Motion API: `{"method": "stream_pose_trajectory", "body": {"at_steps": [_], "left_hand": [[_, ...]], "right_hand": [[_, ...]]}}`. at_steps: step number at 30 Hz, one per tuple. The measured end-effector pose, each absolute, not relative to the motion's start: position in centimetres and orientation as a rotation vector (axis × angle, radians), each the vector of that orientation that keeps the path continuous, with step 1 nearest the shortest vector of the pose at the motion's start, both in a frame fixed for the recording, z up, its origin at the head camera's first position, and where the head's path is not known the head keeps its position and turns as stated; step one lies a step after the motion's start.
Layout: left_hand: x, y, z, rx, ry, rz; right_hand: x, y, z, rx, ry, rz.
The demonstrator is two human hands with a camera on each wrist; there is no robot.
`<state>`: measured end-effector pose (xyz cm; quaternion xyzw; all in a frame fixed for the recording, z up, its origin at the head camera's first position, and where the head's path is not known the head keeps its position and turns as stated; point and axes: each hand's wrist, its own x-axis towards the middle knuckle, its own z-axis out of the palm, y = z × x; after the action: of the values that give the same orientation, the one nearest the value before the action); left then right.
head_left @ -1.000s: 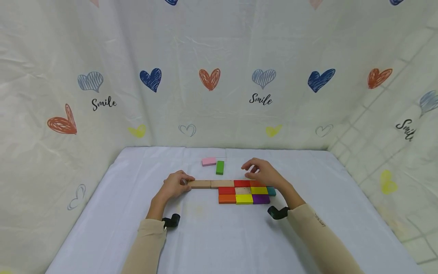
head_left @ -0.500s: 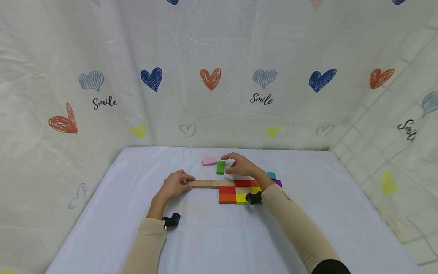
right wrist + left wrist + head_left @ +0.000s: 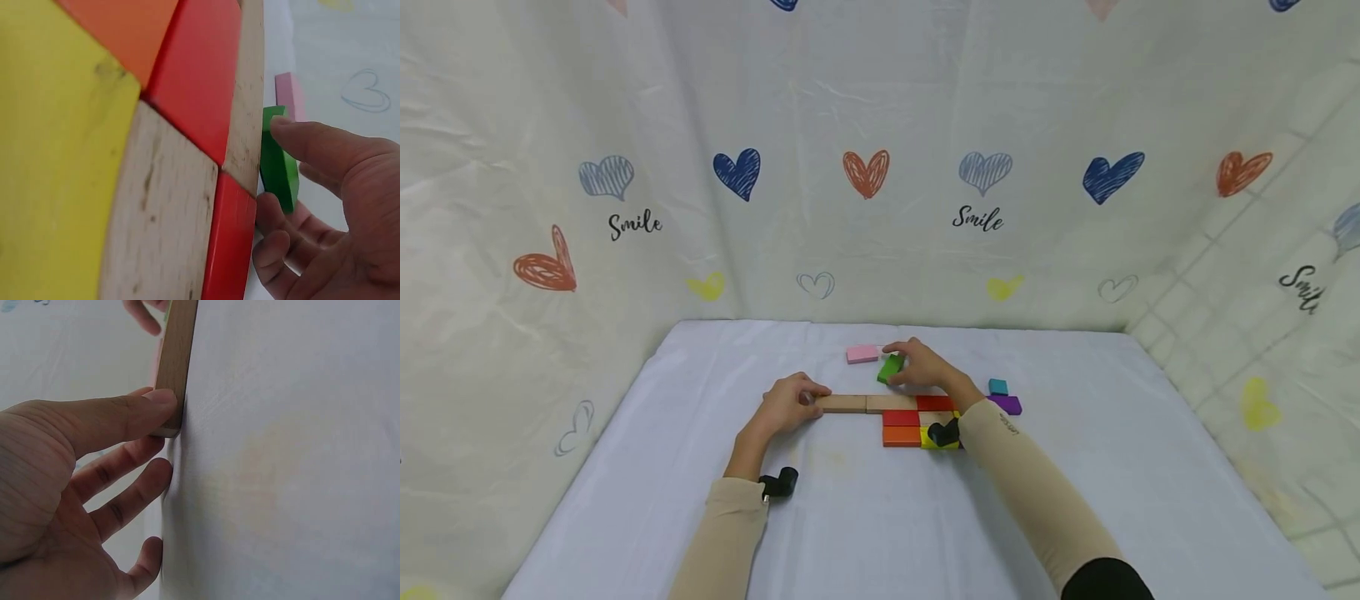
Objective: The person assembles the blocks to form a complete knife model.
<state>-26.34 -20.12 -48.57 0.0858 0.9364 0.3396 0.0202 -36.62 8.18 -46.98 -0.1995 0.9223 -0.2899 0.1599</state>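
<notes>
In the head view my left hand [image 3: 786, 404] pinches the left end of a plain wooden block [image 3: 842, 404]. In the left wrist view its thumb lies on the face of that wooden block [image 3: 176, 356]. My right hand [image 3: 925, 365] reaches over the blocks and pinches a green block [image 3: 890, 368] behind them. The right wrist view has the thumb on one end of the green block [image 3: 279, 159], with other fingers partly hidden behind it. Beside it lies a pink block [image 3: 862, 355]. A second plain block [image 3: 891, 404] continues the left block's line.
Red [image 3: 900, 418], orange [image 3: 901, 437] and yellow blocks [image 3: 56, 156] lie together in rows, partly covered by the right forearm. A purple block [image 3: 1007, 405] and a teal block [image 3: 997, 387] show past the right wrist. A patterned curtain [image 3: 865, 250] hangs behind the white-covered table [image 3: 850, 525].
My right hand has moved left and away from me, from above the row's right end to the green block, and grasped it. The green block has turned slightly. The left hand stays put.
</notes>
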Motion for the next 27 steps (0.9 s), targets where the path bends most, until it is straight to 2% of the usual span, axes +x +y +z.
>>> {"method": "stream_pose_trajectory", "body": {"at_steps": [27], "left_hand": [[-26.5,-20.3,-48.7,0.259,2.893,1.065]], "right_hand": [[-35.7,11.4,-46.0,-0.489,2.656,-0.883]]}}
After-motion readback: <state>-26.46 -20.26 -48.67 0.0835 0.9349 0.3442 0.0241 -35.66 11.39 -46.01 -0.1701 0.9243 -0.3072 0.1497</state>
